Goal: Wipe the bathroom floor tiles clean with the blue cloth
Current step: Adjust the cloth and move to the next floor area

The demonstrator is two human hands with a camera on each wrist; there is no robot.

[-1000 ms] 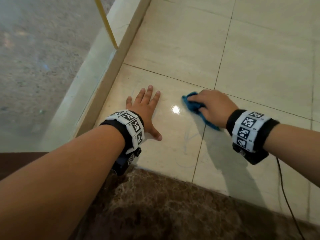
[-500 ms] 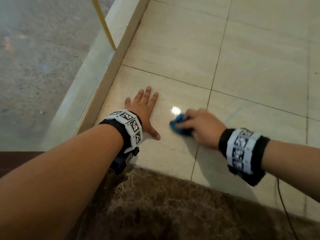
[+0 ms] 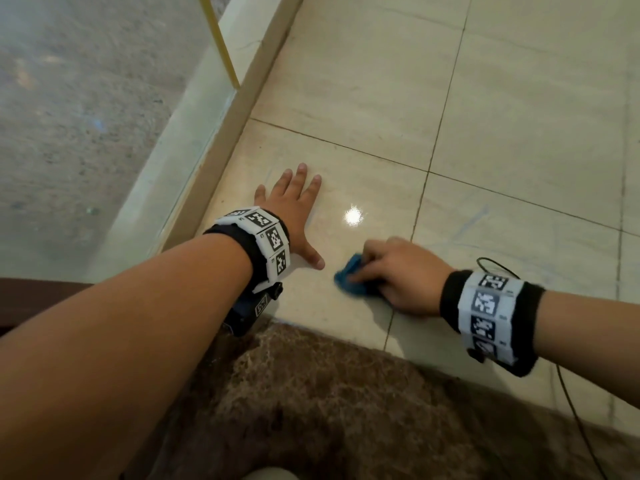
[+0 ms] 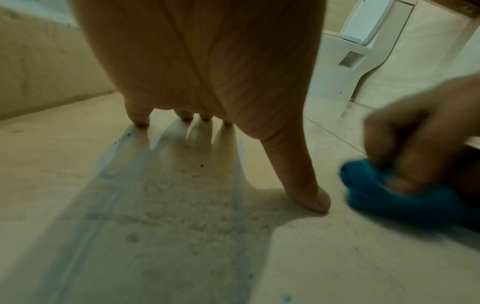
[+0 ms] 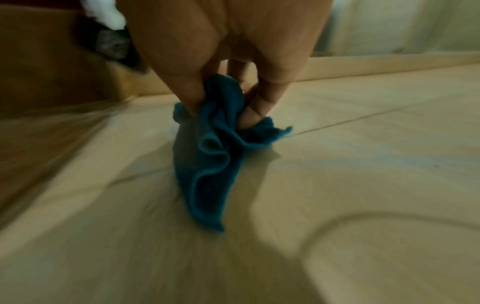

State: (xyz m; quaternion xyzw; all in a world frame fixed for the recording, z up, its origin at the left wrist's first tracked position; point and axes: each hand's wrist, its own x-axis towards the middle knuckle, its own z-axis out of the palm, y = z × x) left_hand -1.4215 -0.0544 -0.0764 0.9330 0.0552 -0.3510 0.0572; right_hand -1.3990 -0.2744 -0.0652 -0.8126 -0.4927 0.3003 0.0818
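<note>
The right hand (image 3: 398,275) has its fingers curled round a bunched blue cloth (image 3: 351,280), pressing it down onto the beige floor tiles (image 3: 519,116) close to the dark marble threshold (image 3: 311,393). Seen from the right wrist, the cloth (image 5: 215,156) hangs in folds from between the fingers, its lower edge on the tile. Just beside it the left hand (image 3: 294,206) lies flat, fingers straight and spread, thumb tip near the cloth, holding nothing. Faint bluish streaks (image 4: 109,164) mark the tile under that palm. A white toilet (image 4: 363,47) stands further back, and a glass panel (image 3: 86,116) runs along the left.
</note>
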